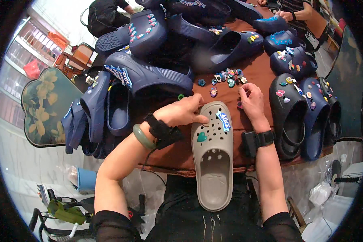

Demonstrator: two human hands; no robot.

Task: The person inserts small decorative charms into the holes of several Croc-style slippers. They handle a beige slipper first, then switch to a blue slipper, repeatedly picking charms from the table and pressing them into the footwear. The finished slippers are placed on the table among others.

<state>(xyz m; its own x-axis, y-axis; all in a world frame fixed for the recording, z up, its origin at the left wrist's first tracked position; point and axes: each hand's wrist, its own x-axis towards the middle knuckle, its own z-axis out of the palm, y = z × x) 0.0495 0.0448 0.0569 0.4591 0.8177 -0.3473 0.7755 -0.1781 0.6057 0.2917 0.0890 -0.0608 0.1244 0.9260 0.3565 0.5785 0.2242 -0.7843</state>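
Note:
A beige clog points toe-away at the table's near edge, its heel over my lap. On its holed top sit a green heart charm and a blue-and-white lettered charm. My left hand grips the toe from the left, thumb on the holes and fingers bent near the front edge. Just right of the toe, my right hand is closed in a pinch; what lies between its fingertips is too small to make out. Beyond the toe lies a pile of small colourful charms, with a little figure charm nearer.
Navy clogs crowd the brown-covered table at left and back. Decorated black clogs and navy ones stand at right. A blue bin is on the floor. Another person's hand touches a clog at far right.

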